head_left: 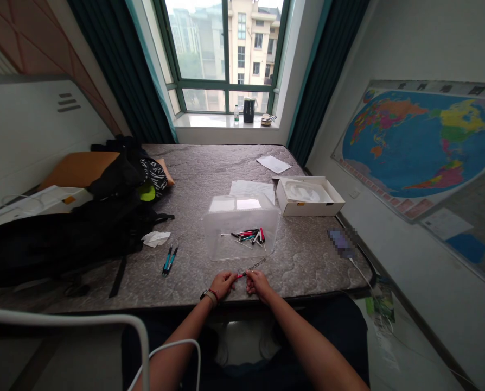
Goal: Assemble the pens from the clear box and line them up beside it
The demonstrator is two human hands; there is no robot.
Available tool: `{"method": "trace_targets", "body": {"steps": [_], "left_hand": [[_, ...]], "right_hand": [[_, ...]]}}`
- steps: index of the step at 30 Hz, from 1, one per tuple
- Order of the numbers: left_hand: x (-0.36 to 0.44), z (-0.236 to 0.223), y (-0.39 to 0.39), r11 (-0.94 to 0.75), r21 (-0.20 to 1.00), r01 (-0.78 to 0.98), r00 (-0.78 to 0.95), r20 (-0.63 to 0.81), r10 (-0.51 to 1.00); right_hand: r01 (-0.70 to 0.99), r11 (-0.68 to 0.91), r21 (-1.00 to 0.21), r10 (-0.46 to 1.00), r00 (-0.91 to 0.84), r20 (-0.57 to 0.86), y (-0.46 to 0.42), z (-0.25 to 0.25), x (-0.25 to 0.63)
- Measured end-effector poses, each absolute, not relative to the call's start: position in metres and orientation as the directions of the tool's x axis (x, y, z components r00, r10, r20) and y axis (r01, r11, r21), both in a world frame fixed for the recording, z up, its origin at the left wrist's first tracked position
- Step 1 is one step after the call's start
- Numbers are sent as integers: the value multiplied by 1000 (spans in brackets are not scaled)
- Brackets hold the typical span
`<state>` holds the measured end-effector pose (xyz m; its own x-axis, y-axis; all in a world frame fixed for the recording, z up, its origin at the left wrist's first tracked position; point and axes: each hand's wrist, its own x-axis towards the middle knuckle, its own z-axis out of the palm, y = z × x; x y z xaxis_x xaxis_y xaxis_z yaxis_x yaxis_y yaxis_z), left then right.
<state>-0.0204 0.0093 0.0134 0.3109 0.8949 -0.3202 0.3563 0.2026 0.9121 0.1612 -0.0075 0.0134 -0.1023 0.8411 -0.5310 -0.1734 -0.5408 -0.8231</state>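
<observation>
My left hand [223,283] and my right hand [257,282] meet at the near edge of the grey mattress [210,174]. Both are closed on a small red pen part [240,275] stretched between their fingertips. Just beyond them stands a clear plastic box [242,231] holding several pens and pen parts [250,235] in red, black and teal. A thin spring-like piece [255,264] lies on the mattress right of the hands. Two teal pens [169,259] lie to the left.
A black backpack [67,233] and dark clothes fill the left side. An open white box [310,196] and paper sheets [253,189] lie behind the plastic box. A crumpled tissue [156,238] sits by the backpack. A world map [421,138] hangs on the right wall.
</observation>
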Motion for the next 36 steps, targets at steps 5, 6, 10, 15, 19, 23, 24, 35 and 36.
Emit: {"method": "trace_targets", "body": {"steps": [5, 6, 10, 15, 19, 23, 24, 35, 36], "left_hand": [[-21, 17, 10, 146, 922, 358, 304, -263, 916], [-21, 18, 10, 139, 930, 339, 307, -249, 918], [-23, 18, 10, 210, 936, 283, 323, -299, 898], [-20, 17, 10, 279, 922, 269, 300, -355, 885], [-19, 14, 11, 292, 918, 268, 262, -361, 895], [-22, 14, 11, 279, 938, 204, 254, -327, 910], [-23, 15, 11, 274, 944, 184, 267, -316, 911], [-22, 16, 13, 335, 906, 260, 236, -396, 888], [-21, 16, 13, 338, 903, 266, 228, -400, 888]], "right_hand": [[-173, -541, -823, 841, -101, -532, -8, 10, 161], [-180, -539, -823, 842, -102, -529, -7, 9, 162], [-208, -531, -821, 847, -112, -520, -7, 4, 164], [-221, -527, -820, 850, -130, -511, -7, 4, 166], [-224, -529, -818, 848, -130, -513, -7, 4, 165], [-244, -532, -811, 846, -115, -521, -7, 4, 165], [-248, -532, -810, 846, -113, -521, -7, 4, 165], [-294, -513, -806, 856, -108, -505, -10, 3, 165], [-296, -510, -808, 858, -105, -504, -10, 3, 165]]}}
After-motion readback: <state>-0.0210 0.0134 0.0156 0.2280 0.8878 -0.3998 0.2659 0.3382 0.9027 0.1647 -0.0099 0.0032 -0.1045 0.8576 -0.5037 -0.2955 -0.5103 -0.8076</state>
